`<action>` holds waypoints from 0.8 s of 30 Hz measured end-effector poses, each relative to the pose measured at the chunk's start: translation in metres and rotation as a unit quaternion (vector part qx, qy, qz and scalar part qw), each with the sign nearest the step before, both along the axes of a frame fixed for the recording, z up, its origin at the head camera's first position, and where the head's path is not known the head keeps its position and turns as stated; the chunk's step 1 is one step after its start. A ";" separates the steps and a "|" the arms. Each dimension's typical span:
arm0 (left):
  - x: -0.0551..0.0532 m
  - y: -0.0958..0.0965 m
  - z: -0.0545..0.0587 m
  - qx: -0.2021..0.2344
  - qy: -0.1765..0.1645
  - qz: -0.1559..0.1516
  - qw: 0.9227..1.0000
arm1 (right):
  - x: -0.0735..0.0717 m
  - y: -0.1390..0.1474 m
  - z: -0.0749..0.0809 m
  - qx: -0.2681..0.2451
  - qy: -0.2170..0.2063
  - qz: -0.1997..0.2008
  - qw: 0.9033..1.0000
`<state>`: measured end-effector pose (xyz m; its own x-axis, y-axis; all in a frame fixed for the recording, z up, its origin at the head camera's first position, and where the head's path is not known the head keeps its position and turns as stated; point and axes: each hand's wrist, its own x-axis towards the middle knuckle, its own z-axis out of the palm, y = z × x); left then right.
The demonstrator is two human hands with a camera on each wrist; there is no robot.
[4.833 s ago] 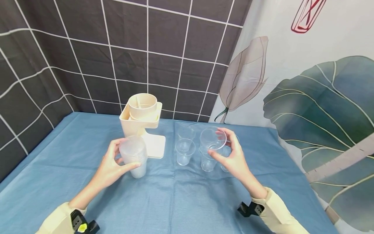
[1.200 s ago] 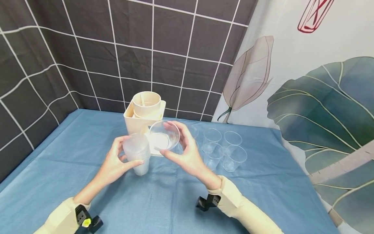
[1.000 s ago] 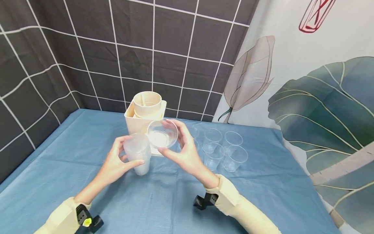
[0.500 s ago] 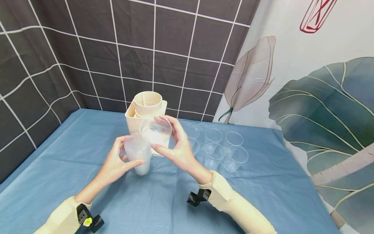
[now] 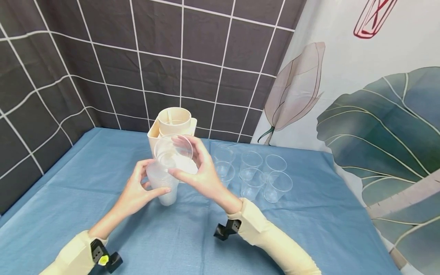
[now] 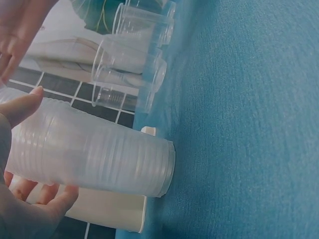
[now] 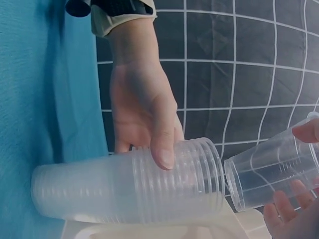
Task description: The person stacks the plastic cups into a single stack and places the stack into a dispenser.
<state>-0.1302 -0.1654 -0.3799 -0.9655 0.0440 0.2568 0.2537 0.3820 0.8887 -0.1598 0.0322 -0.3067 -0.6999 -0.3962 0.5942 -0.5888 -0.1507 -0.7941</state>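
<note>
My left hand (image 5: 137, 191) grips a stack of nested translucent plastic cups (image 5: 166, 194), fingers and thumb around its upper part. In the left wrist view the stack's base rests on the blue cloth. My right hand (image 5: 203, 172) holds a single clear plastic cup (image 7: 271, 169) by its rim, between thumb and fingers. That cup is tilted above the stack, its base at the stack's mouth; whether they touch I cannot tell. To the right, several clear plastic cups (image 5: 277, 184) stand upright in two rows.
Behind the stack stands a cream plastic holder (image 5: 153, 138) with a round cream container (image 5: 174, 121) on top. The blue cloth (image 5: 165, 244) covers the table. A dark gridded curtain (image 5: 206, 34) rises at the back, with a leaf-print curtain (image 5: 378, 126) at the right.
My right hand has moved left from over the standing cups to the stack's mouth, with a clear plastic cup in its grip. My left hand has stayed on the stack.
</note>
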 end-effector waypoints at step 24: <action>0.000 -0.001 -0.001 0.001 -0.004 -0.005 1.000 | 0.001 -0.014 -0.013 0.006 -0.050 0.017 0.999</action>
<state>-0.1299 -0.1664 -0.3811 -0.9671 0.0524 0.2490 0.2500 0.3775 0.8916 -0.1585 0.0184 -0.3198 -0.7420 -0.4269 0.5169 -0.5007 -0.1600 -0.8507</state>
